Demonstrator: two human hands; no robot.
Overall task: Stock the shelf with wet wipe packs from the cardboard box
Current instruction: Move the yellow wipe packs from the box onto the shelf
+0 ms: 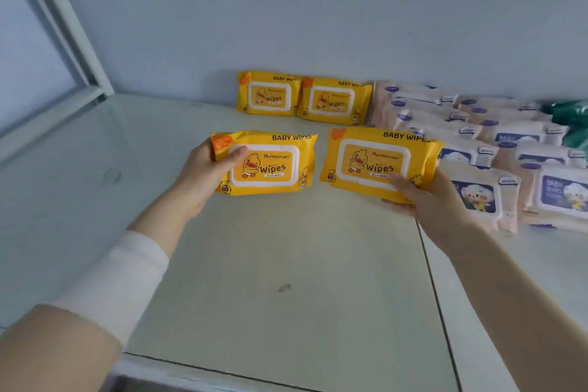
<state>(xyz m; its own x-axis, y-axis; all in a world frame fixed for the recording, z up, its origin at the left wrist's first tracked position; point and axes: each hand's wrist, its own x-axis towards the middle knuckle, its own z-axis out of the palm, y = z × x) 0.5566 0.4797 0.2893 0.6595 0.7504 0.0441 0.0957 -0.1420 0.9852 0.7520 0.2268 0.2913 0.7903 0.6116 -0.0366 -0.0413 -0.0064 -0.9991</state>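
- Head view, hands: the left hand (206, 175) grips the left pack (270, 165) at its left short end, with the thumb across the front face and the fingers curled behind
- The right hand (423, 197) grips the right pack (378, 162) at its lower right corner, with the thumb on the front and the fingers underneath
- Position: both yellow packs are held label-up over the shelf (286, 264), side by side with a narrow gap between them; whether either one touches the shelf cannot be told
- Long axis: each held pack runs left to right, parallel to the back wall (318, 9)
- Reference row: the rear left pack (269, 94) and the rear right pack (334, 101) lean against the back wall, edges touching, in the same orientation
- Key relation: a bare strip of shelf lies beyond the hands, between the held pair and the rear pair
- Judgement: the next move calls for a straight push away from the body with no rotation, and each hand is about equally near its slot
- Hazard: the pale packs (471, 137) lie in rows just beside the right pack, so the right hand may brush them
- The cardboard box is not in view
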